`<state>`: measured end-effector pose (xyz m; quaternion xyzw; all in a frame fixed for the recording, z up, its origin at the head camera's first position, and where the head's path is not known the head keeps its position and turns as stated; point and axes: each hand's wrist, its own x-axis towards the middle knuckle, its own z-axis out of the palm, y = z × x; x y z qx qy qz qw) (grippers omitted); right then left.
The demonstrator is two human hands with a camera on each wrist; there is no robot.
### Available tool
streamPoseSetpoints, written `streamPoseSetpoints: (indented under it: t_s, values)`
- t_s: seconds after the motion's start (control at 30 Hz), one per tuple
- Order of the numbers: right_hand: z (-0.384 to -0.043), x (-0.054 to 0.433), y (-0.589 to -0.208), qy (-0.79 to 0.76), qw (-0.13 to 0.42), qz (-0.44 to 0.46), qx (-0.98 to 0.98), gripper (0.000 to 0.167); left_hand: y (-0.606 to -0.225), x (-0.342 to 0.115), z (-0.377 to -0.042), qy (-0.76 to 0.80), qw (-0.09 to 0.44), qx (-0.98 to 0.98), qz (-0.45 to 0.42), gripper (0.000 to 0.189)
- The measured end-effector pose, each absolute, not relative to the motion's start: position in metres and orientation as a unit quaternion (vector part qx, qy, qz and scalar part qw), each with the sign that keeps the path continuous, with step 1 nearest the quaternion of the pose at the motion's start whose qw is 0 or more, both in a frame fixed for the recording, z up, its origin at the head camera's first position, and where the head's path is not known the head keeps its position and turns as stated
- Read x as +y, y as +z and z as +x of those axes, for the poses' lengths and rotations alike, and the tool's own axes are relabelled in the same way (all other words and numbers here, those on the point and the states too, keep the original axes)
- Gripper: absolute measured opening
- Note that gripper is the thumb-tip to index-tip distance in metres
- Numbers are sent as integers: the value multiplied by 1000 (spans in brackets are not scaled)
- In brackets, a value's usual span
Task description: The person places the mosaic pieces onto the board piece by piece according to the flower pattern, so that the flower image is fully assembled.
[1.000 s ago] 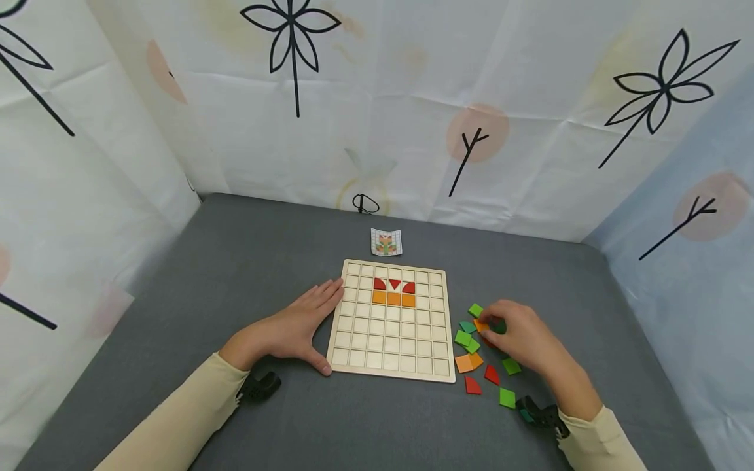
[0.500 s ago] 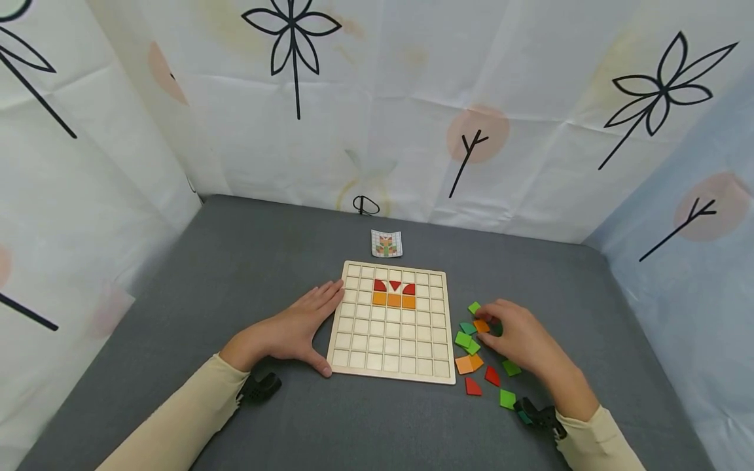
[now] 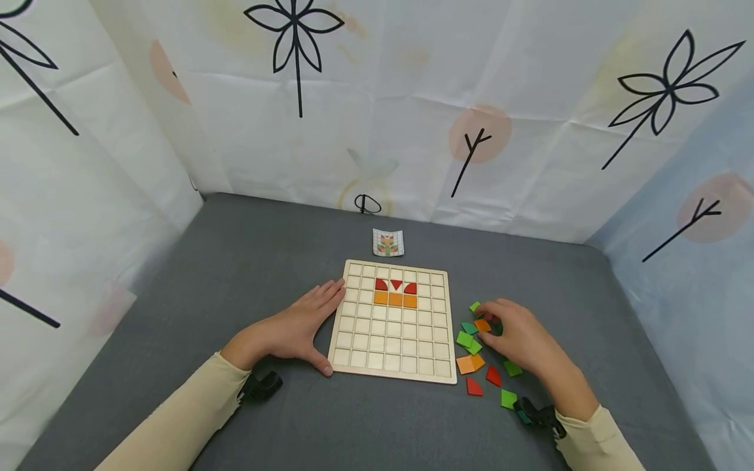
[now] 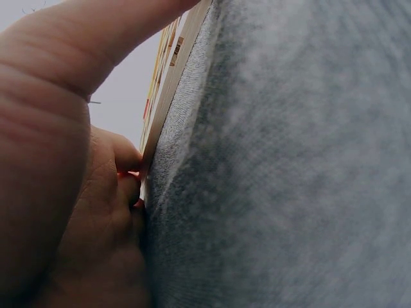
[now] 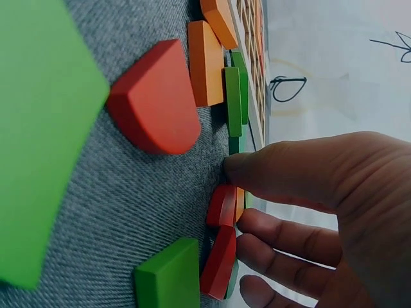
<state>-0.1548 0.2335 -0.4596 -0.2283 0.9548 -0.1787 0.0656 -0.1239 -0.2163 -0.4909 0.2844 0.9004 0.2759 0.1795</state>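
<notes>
My left hand (image 3: pixel 297 327) lies spread at the left edge of a pale wooden grid board (image 3: pixel 391 343), its straight fingers and thumb along the rim. In the left wrist view, fingertips meet the board's side edge. Red shaped tiles (image 3: pixel 381 284) sit in one row of cells, above a row of orange square tiles (image 3: pixel 396 299). My right hand (image 3: pixel 521 333) is over loose tiles right of the board, thumb and fingers apart, an orange tile (image 3: pixel 482 325) visible between them. In the right wrist view, red tiles (image 5: pixel 219 262) lie right at the fingertips; fingers partly hide the pile.
More loose tiles lie right of the board: green ones (image 3: pixel 465 339), orange ones (image 3: pixel 465 364), a red one (image 3: pixel 474 386) and a green square (image 3: pixel 508 399) near the right wrist. Behind the board is a small pattern card (image 3: pixel 388 243). Printed cloth walls (image 3: pixel 412 163) surround the grey table (image 3: pixel 265 242).
My right thumb and fingers have parted slightly, uncovering more of the orange tile. The left hand and the board have stayed put.
</notes>
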Motion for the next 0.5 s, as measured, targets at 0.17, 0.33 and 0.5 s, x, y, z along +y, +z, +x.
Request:
streamPoseSetpoints:
  t_s: [0.17, 0.33, 0.5]
  values:
    - [-154, 234, -459, -181, 69, -219, 956, 30, -490, -216, -124, 276, 178, 901, 285, 149]
    - [-154, 234, -458, -185, 69, -217, 956, 23, -491, -217, -124, 274, 177, 901, 285, 150]
    - [-154, 235, -459, -180, 64, -229, 954, 20, -492, -217, -124, 275, 177, 901, 286, 149]
